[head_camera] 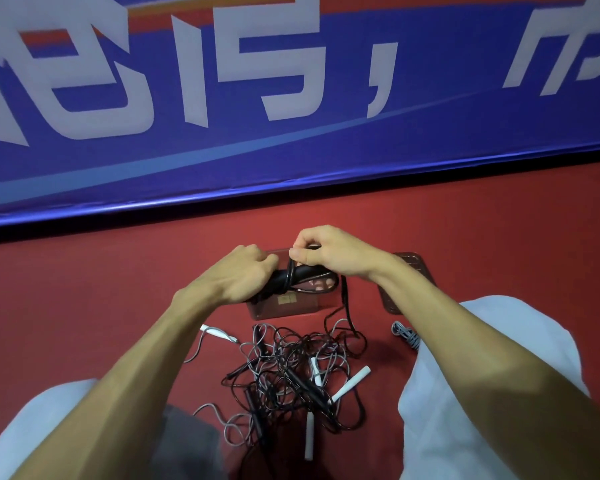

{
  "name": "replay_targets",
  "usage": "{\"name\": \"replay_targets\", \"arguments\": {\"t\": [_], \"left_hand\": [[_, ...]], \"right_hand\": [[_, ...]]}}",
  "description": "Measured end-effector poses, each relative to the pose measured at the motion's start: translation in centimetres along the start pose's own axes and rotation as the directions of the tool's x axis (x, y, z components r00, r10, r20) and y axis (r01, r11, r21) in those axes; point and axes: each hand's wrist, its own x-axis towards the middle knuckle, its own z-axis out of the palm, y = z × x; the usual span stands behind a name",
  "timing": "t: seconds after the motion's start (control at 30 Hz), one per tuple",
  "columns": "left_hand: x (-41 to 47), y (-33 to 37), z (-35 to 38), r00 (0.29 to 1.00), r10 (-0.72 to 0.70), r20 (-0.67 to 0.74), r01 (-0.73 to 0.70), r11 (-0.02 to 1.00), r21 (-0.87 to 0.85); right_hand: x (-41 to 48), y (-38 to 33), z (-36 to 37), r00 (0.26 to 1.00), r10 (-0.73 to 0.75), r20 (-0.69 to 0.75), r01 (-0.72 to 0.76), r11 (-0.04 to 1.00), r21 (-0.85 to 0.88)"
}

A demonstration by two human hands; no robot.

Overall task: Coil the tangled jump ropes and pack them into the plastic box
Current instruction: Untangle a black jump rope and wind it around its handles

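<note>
A red floor [499,237] runs up to a blue banner [430,133] with big white characters, and the person sits on it with pale-clad knees [492,358] spread. Just above the clear box [284,308], the left hand [243,277] curls its fingers tight round the handles of a black rope [307,271], while the right hand [329,254] pinches a loop of its cord between thumb and forefinger. The tangle [291,372] of black and grey ropes lies between the knees, near the box; a lid [409,282] rests right of the box, and a coiled grey rope [406,336] lies by the right knee.
</note>
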Motion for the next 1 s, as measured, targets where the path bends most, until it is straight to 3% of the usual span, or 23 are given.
{"name": "replay_targets", "arguments": {"t": [0.13, 0.2, 0.3, 0.37, 0.47, 0.63, 0.7, 0.83, 0.9, 1.0], "left_hand": [[0.3, 0.2, 0.5, 0.965, -0.047, -0.258, 0.014, 0.992, -0.128], [0.0, 0.7, 0.5, 0.948, -0.020, -0.319, -0.044, 0.981, -0.190], [-0.5, 1.0, 0.4, 0.961, 0.168, -0.219, -0.203, 0.967, -0.151], [-0.6, 0.7, 0.6, 0.957, 0.245, -0.155, -0.252, 0.967, -0.023], [-0.7, 0.9, 0.8, 0.941, 0.258, -0.219, -0.256, 0.966, 0.040], [-1.0, 1.0, -0.6, 0.945, 0.286, -0.158, -0.322, 0.892, -0.316], [-1.1, 1.2, -1.1, 0.947, 0.277, -0.161, -0.320, 0.814, -0.485], [-1.2, 2.0, -1.1, 0.967, 0.200, -0.159, -0.251, 0.619, -0.744], [-1.0, 2.1, -1.0, 0.974, 0.157, -0.165, -0.224, 0.535, -0.815], [-0.5, 2.2, -0.8, 0.983, 0.058, -0.173, -0.181, 0.444, -0.878]], "right_hand": [[0.2, 0.2, -0.4, 0.993, 0.070, -0.095, -0.057, 0.989, 0.134], [0.2, 0.3, -0.7, 0.987, 0.098, -0.129, -0.078, 0.985, 0.152], [0.1, 0.4, -1.2, 0.973, 0.156, -0.170, -0.109, 0.961, 0.256], [0.0, 0.4, -1.5, 0.970, 0.196, -0.141, -0.143, 0.936, 0.321], [-0.5, 0.0, -1.7, 0.977, 0.202, -0.075, -0.162, 0.919, 0.359], [-1.4, -0.4, -3.1, 0.965, 0.258, 0.040, -0.242, 0.828, 0.505], [-1.4, -0.2, -3.4, 0.957, 0.281, 0.067, -0.253, 0.703, 0.665], [-0.7, -0.1, -2.9, 0.964, 0.267, 0.007, -0.126, 0.431, 0.894], [-0.4, -0.3, -2.3, 0.960, 0.278, -0.029, -0.100, 0.440, 0.892], [-0.2, -0.7, -1.3, 0.965, 0.262, -0.025, -0.129, 0.553, 0.823]]}}
